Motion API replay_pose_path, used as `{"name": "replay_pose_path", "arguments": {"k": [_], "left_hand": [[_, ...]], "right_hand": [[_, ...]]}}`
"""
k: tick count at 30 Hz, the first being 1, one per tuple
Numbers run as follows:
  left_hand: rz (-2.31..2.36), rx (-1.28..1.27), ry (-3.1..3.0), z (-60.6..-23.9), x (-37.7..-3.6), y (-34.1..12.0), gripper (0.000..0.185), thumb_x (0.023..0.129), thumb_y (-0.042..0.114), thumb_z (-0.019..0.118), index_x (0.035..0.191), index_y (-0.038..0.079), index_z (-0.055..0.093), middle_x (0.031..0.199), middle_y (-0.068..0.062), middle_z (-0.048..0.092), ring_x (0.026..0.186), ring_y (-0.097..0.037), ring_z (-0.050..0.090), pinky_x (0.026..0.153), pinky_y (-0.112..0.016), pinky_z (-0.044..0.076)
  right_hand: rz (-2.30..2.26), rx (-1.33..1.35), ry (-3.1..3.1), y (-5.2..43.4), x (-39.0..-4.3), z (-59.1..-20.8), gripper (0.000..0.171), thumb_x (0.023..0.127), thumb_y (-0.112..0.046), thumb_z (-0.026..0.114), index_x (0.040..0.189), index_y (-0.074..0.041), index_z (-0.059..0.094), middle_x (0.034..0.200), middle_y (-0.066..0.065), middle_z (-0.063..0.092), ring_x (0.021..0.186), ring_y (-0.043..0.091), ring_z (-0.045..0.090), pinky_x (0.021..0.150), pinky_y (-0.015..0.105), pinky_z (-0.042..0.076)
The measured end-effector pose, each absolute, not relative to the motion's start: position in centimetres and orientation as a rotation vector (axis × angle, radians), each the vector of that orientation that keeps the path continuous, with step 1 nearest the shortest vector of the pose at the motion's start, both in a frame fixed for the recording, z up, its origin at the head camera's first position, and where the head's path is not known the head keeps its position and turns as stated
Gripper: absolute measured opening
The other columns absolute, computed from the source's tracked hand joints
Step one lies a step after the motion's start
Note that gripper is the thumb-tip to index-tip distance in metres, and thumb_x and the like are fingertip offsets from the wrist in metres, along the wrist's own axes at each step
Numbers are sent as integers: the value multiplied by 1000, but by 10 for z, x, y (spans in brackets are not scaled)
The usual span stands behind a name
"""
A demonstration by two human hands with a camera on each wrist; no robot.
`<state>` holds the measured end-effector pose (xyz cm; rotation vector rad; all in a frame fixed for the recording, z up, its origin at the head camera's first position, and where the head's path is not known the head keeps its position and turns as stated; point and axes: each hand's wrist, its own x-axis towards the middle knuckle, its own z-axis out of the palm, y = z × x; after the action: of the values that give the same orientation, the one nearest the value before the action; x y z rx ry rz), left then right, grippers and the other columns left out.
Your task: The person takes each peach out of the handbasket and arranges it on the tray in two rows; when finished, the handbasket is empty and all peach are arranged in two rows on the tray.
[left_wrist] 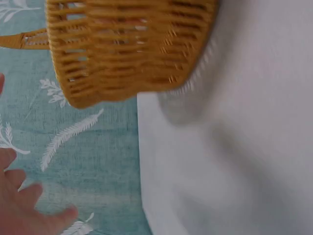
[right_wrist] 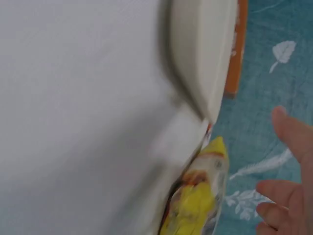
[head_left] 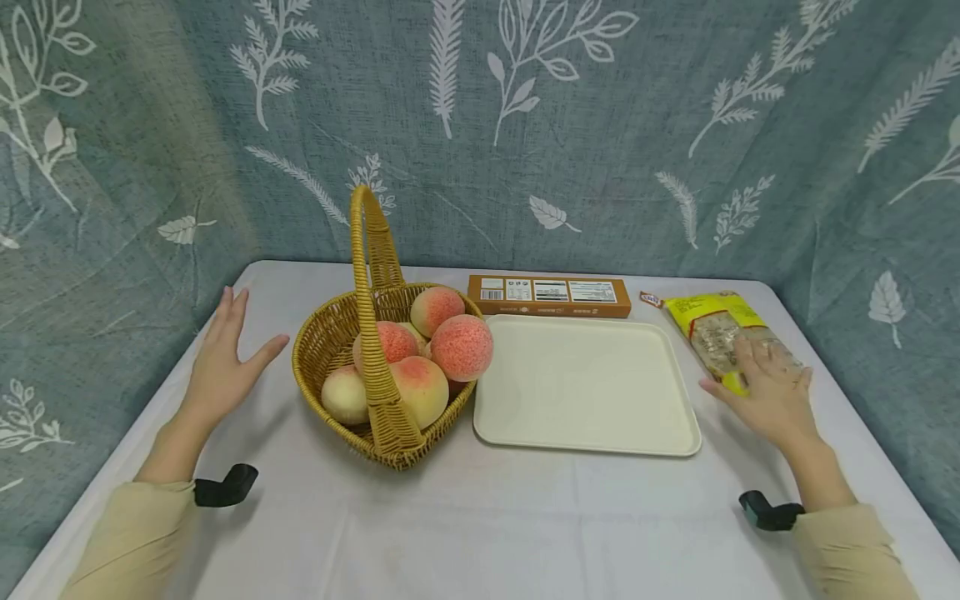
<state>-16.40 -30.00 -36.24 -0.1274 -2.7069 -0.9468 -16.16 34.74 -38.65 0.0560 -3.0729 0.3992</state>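
My left hand (head_left: pixel 220 367) is held over the left side of the table, thumb spread, holding nothing. Just right of it stands a wicker basket (head_left: pixel 330 321) with a tall handle and several peaches (head_left: pixel 462 347) inside. In the left wrist view the basket's woven side (left_wrist: pixel 127 49) shows apart from the left hand (left_wrist: pixel 29 205). My right hand (head_left: pixel 772 396) overlaps a yellow and clear bag (head_left: pixel 708 312) in the head view. From the right wrist, a gap shows between the right hand (right_wrist: pixel 288 186) and the bag (right_wrist: pixel 195 196); its fingers hold nothing.
A cream rectangular tray (head_left: pixel 585 383) lies between basket and bag. Behind it, along the table's back, is a long brown box (head_left: pixel 551 297) with white label panels. A blue-green leaf-patterned curtain (head_left: pixel 480 192) hangs behind the white-covered table (head_left: pixel 510 533).
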Motion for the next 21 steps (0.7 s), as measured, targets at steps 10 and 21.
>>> {"name": "replay_pose_path", "arguments": {"k": [10, 21], "left_hand": [[-1578, -325, -2611, -373, -165, -290, 76, 98, 10, 57, 156, 2, 8, 161, -19, 0, 148, -27, 2, 111, -13, 20], [-1809, -380, -2574, -385, -164, -287, 73, 96, 2, 56, 153, -4, 10, 159, -24, 1, 147, -32, 5, 104, -4, 25]], "right_hand": [[706, 180, -2942, 310, -170, -375, 76, 89, -26, 71, 145, 10, 35, 147, 34, 31, 135, 53, 27, 106, 67, 25], [1281, 291, -2735, 267, -182, -378, 73, 86, -19, 75, 146, 4, 40, 149, 25, 38, 136, 42, 36, 105, 45, 39]]}}
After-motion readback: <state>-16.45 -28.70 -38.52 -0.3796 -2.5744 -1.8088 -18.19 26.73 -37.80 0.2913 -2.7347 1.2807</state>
